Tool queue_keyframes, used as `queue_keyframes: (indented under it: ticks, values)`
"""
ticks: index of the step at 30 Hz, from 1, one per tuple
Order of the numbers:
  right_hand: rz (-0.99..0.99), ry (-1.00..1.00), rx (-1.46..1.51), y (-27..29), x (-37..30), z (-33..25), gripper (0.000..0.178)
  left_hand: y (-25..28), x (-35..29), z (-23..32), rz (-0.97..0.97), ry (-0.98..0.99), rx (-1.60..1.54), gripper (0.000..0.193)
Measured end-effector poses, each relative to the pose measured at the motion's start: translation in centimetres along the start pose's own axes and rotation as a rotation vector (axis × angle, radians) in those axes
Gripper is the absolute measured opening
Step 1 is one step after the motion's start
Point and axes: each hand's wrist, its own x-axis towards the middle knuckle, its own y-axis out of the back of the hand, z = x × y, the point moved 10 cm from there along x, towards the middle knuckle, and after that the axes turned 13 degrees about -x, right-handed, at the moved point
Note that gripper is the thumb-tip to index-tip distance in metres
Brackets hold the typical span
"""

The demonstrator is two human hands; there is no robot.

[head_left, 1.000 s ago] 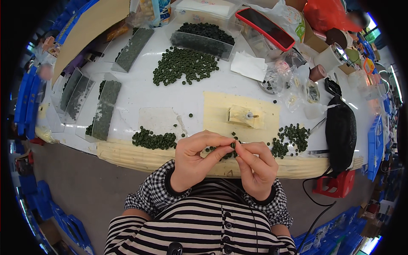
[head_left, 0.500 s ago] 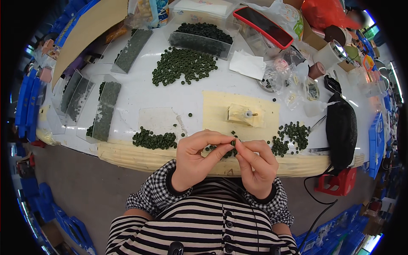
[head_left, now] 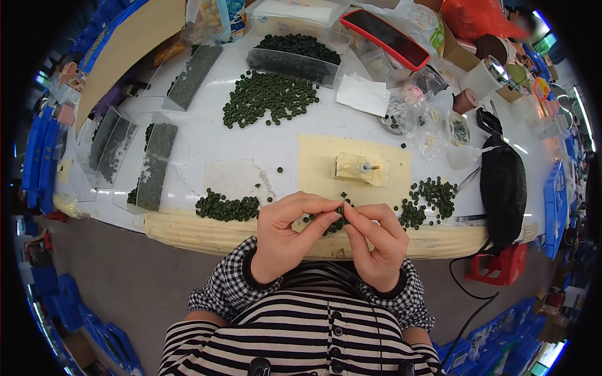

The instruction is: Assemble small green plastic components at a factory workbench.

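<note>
Near the front edge of the table, my left hand (head_left: 283,237) and my right hand (head_left: 380,243) meet fingertip to fingertip. Thumb and forefinger of each are pinched on one small dark green round piece (head_left: 340,210), mostly covered by the fingers. More such pieces lie on the table just below and behind the fingertips. A loose heap of green pieces (head_left: 227,207) is left of my left hand, and a scattered group of green pieces (head_left: 433,197) is to the right of my right hand. Beyond the hands stands a tape-wrapped block (head_left: 351,168) with a short metal pin.
The block sits on a cream sheet (head_left: 313,160). A large pile of green pieces (head_left: 269,99) lies before a clear bin (head_left: 291,66). Clear trays (head_left: 157,166) stand at left. A red-cased phone (head_left: 385,39), white tissue (head_left: 362,94) and black mesh pouch (head_left: 503,194) are at right.
Both hands keep their pinch on the small green piece. The whole view has shifted slightly; the hands sit a touch further left in it.
</note>
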Motion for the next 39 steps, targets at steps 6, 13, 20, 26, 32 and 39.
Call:
queue_keyframes:
  ticks: [6,13,20,26,32,39]
  values:
    - [0.003,0.016,-0.019,-0.03,-0.14,-0.13,0.037,-0.04,-0.05,0.04,0.004,0.000,-0.011,0.018]
    - [0.029,0.056,-0.059,-0.02,-0.16,-0.48,0.037,-0.07,-0.17,0.11,0.017,-0.012,0.010,0.020]
    - [0.036,0.076,-0.071,0.05,-0.15,-0.61,0.037,-0.09,-0.17,0.25,0.010,-0.034,0.014,0.020]
    - [0.044,0.084,-0.064,0.07,-0.17,-0.62,0.037,-0.17,-0.11,0.37,0.008,-0.032,0.037,0.019]
    - [0.044,0.095,-0.066,0.12,-0.21,-0.64,0.037,-0.17,-0.16,0.32,0.010,-0.025,0.042,0.018]
    - [0.050,0.093,-0.069,0.15,-0.29,-0.70,0.036,-0.20,-0.14,0.26,0.002,-0.017,0.033,0.019]
